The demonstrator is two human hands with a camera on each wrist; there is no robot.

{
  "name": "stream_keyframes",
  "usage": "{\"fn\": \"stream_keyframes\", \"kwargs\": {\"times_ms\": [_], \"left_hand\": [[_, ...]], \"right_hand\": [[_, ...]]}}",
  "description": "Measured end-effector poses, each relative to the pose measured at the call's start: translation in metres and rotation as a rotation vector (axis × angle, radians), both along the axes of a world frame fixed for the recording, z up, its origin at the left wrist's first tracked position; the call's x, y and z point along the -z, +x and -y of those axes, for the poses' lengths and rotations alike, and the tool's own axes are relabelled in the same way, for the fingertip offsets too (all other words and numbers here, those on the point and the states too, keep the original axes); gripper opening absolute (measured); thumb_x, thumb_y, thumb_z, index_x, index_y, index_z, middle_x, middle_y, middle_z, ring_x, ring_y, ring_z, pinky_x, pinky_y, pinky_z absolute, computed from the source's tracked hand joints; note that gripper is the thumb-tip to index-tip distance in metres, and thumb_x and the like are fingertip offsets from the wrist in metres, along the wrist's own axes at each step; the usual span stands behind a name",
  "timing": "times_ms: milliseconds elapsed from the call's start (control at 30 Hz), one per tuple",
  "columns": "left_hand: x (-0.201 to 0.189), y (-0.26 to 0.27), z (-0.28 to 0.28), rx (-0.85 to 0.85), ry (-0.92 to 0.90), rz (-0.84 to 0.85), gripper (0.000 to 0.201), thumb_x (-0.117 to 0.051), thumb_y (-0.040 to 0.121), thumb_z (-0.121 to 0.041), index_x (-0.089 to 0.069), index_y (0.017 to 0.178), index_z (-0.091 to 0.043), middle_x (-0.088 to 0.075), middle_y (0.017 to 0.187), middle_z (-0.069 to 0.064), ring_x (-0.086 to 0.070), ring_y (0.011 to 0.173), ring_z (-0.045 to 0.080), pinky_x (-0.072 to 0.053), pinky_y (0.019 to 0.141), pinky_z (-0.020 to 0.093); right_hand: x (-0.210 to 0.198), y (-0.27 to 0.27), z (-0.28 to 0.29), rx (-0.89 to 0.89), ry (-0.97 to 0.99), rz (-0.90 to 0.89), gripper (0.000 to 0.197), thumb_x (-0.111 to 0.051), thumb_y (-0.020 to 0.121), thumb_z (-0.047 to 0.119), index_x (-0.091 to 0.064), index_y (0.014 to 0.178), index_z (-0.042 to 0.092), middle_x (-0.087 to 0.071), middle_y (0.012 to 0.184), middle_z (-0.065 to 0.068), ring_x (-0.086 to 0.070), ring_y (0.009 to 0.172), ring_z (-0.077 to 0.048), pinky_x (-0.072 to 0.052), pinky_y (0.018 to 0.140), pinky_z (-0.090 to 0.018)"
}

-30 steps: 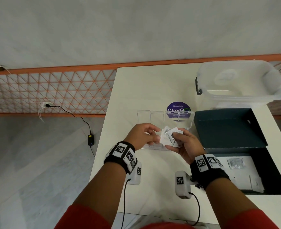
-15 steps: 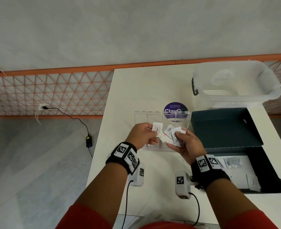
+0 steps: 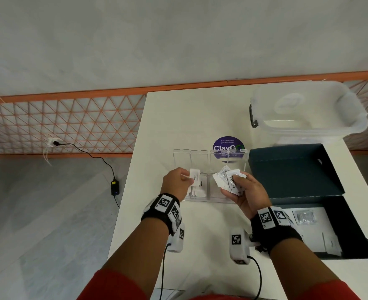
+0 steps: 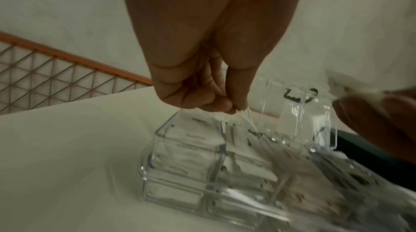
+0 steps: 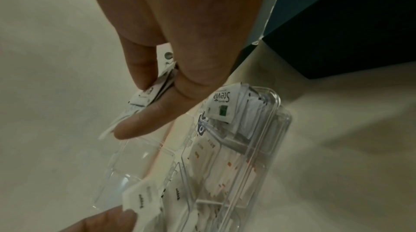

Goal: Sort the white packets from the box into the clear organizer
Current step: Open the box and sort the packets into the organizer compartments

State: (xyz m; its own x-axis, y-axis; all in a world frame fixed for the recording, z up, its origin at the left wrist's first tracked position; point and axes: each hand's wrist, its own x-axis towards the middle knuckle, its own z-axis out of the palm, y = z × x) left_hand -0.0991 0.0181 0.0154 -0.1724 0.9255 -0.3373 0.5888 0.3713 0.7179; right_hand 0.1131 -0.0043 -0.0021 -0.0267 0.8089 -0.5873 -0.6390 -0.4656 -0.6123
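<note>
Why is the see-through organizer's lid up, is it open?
Open. The clear organizer's lid stands up at the back, and packets already lie in its compartments.

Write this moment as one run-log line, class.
left hand: pinches one white packet over clear organizer | right hand: holds packet bundle | box: open, packets remain

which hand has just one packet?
The left hand: it pinches a single white packet over the clear organizer. The right hand holds a fanned bunch of packets.
</note>
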Motion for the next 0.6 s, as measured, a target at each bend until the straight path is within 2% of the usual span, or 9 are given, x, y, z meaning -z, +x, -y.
{"fn": "stream_keyframes", "kwargs": {"times_ms": [67,100,200,300,400,500,533,600], "left_hand": [[0.004,0.007,0.001,0.009,-0.008,-0.059,0.015,-0.067,0.087,-0.018,-0.057,0.097,-0.020,-0.062,0.081,-0.007,-0.059,0.069,0.007,-0.043,0.057,0.015],[0.006,0.011,0.001,0.028,-0.010,-0.098,0.015,-0.066,0.087,-0.018,-0.054,0.095,-0.019,-0.063,0.082,-0.004,-0.060,0.070,0.011,-0.044,0.057,0.019],[0.012,0.018,0.001,0.163,0.006,-0.291,0.018,-0.064,0.088,-0.019,-0.052,0.102,-0.017,-0.061,0.098,0.004,-0.060,0.086,0.023,-0.049,0.072,0.032],[0.020,0.018,0.001,0.357,0.118,-0.515,0.029,-0.061,0.089,-0.021,-0.055,0.117,-0.022,-0.054,0.113,0.003,-0.055,0.100,0.023,-0.044,0.082,0.032],[0.026,0.017,0.002,0.490,0.170,-0.669,0.027,-0.054,0.092,-0.028,-0.063,0.117,-0.030,-0.052,0.115,0.001,-0.050,0.107,0.023,-0.038,0.088,0.034],[0.025,0.016,0.003,0.485,0.164,-0.644,0.027,-0.051,0.093,-0.031,-0.065,0.116,-0.030,-0.052,0.115,0.000,-0.050,0.107,0.022,-0.037,0.089,0.034],[0.022,0.016,0.003,0.448,0.182,-0.575,0.026,-0.051,0.093,-0.030,-0.066,0.114,-0.028,-0.053,0.112,0.001,-0.052,0.104,0.021,-0.039,0.088,0.033],[0.014,0.019,0.003,0.336,0.199,-0.292,0.021,-0.054,0.093,-0.027,-0.067,0.109,-0.024,-0.056,0.105,-0.001,-0.057,0.095,0.018,-0.044,0.083,0.029]], "right_hand": [[0.000,0.001,-0.001,-0.005,0.004,0.002,0.012,-0.056,0.096,0.001,-0.063,0.105,0.005,-0.075,0.097,-0.018,-0.075,0.088,-0.031,-0.061,0.059,-0.036],[-0.001,0.002,-0.002,-0.005,0.004,0.002,0.012,-0.056,0.096,0.001,-0.063,0.105,0.004,-0.075,0.098,-0.018,-0.075,0.088,-0.031,-0.061,0.059,-0.036],[-0.002,0.002,-0.003,-0.001,0.006,0.005,0.011,-0.055,0.096,0.001,-0.062,0.105,0.004,-0.075,0.097,-0.018,-0.075,0.088,-0.031,-0.061,0.059,-0.036],[-0.003,0.001,-0.003,-0.003,0.009,0.012,0.011,-0.055,0.096,0.001,-0.062,0.105,0.004,-0.075,0.096,-0.018,-0.075,0.088,-0.031,-0.061,0.058,-0.035],[-0.005,0.001,-0.003,0.001,0.007,0.009,0.011,-0.055,0.096,0.000,-0.062,0.104,0.003,-0.075,0.096,-0.019,-0.075,0.087,-0.031,-0.061,0.058,-0.036],[-0.005,0.000,-0.002,-0.013,0.012,0.026,0.011,-0.056,0.096,0.001,-0.063,0.104,0.003,-0.075,0.098,-0.020,-0.075,0.088,-0.032,-0.061,0.059,-0.036],[-0.006,0.000,-0.002,-0.019,0.013,0.033,0.011,-0.056,0.096,0.001,-0.063,0.104,0.003,-0.075,0.098,-0.020,-0.075,0.088,-0.031,-0.061,0.059,-0.036],[-0.006,-0.002,-0.002,-0.028,0.015,0.046,0.012,-0.057,0.096,0.001,-0.063,0.105,0.003,-0.075,0.099,-0.020,-0.074,0.088,-0.031,-0.061,0.059,-0.036]]}}
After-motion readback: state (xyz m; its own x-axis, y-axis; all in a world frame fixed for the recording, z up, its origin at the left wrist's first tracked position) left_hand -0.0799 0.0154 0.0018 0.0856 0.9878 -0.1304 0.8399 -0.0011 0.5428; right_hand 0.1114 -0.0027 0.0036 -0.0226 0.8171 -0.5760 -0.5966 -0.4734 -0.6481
